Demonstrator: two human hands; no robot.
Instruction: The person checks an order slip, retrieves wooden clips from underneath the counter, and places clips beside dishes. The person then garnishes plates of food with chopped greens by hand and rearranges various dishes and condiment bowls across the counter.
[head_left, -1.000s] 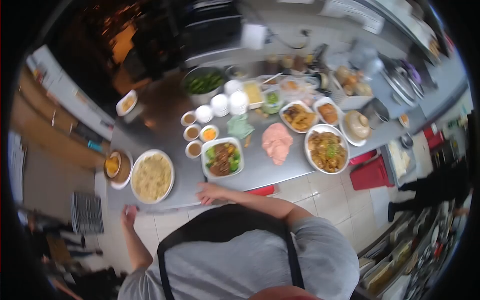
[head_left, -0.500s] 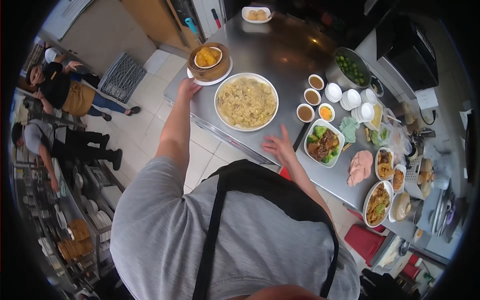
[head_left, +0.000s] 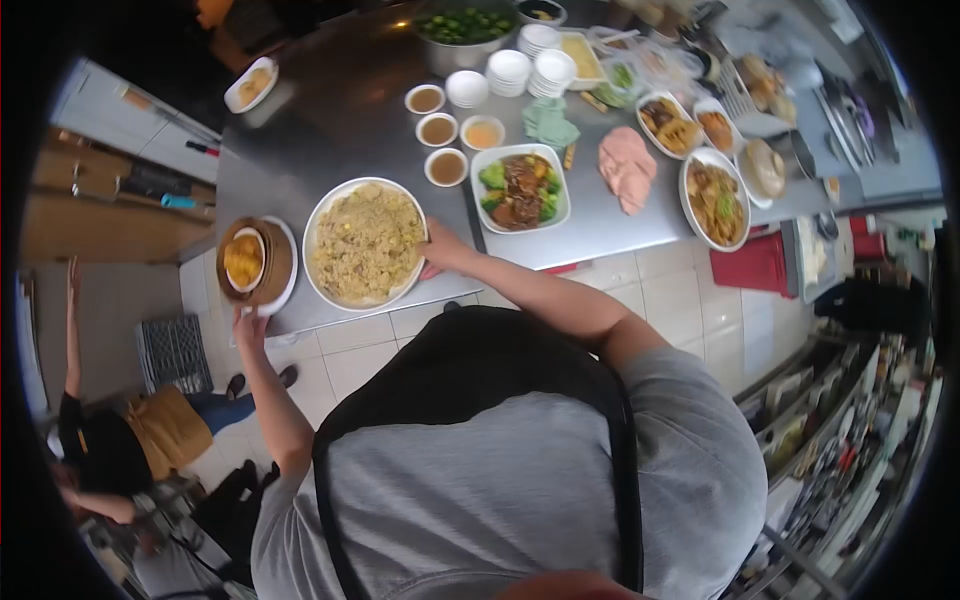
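Observation:
At the counter's left end, my left hand (head_left: 250,325) grips the near edge of a white plate (head_left: 290,262). On that plate stands a round bamboo steamer (head_left: 274,268), and a small white bowl of yellow-orange food (head_left: 243,258) sits inside it. My right hand (head_left: 446,248) holds the right rim of a large round white dish (head_left: 309,250), thumb on top and fingers partly hidden below. Fried rice (head_left: 362,243) fills this dish. Just right of my right hand is a square white bowl (head_left: 563,205) of meat and broccoli.
Sauce cups (head_left: 437,130), stacked small white dishes (head_left: 510,72), a green cloth (head_left: 550,122) and a pink cloth (head_left: 627,168) lie on the steel counter (head_left: 330,130). Further right are oval dishes of food (head_left: 714,200). Co-workers (head_left: 100,430) stand at lower left.
My view has turned to the right. My right hand, formerly open in the air beside the rice dish, now holds its rim. My left hand stays at the steamer's plate.

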